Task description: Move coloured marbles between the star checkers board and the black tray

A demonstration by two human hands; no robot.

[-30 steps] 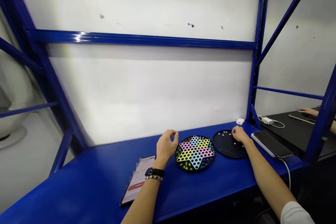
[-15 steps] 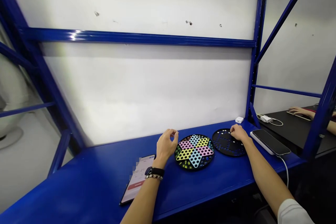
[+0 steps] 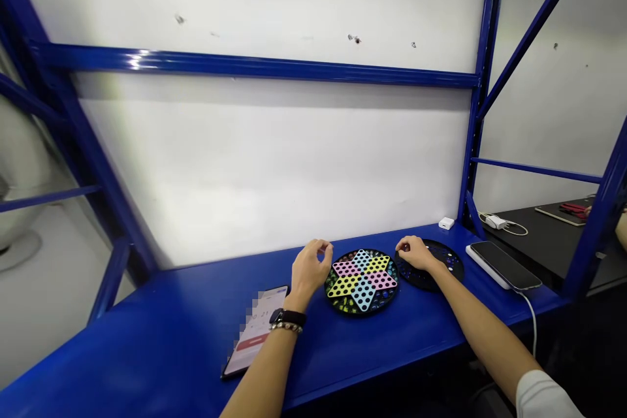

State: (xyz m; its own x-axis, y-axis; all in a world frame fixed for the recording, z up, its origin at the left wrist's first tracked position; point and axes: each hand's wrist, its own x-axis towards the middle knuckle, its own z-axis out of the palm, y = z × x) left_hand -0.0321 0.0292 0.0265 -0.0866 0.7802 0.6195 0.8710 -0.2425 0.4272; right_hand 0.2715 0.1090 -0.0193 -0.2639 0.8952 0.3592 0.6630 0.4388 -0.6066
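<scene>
A round Chinese checkers board (image 3: pixel 363 282) with a six-pointed star in yellow, pink and light blue lies on the blue table. Coloured marbles fill its outer pockets. At its left edge is my left hand (image 3: pixel 310 271), thumb and fingertips pinched together; anything between them is too small to make out. To the right of the board lies a round black tray (image 3: pixel 456 264) with a few white and blue spots, possibly pieces. My right hand (image 3: pixel 415 253) hovers over or touches the tray's left part, fingers closed in a pinch. What they hold is hidden.
Left of my left forearm lies a phone (image 3: pixel 257 333) with a lit screen. A dark-screened phone (image 3: pixel 507 264) rests on a white box with a cable (image 3: pixel 533 333). Behind stand a small white case (image 3: pixel 446 223) and blue rack posts (image 3: pixel 473 144). Another desk (image 3: pixel 533 228) adjoins.
My right hand has moved left across the black tray, from its upper right to its left side. My left hand stays put. The co-worker's hand has left the device on the other desk.
</scene>
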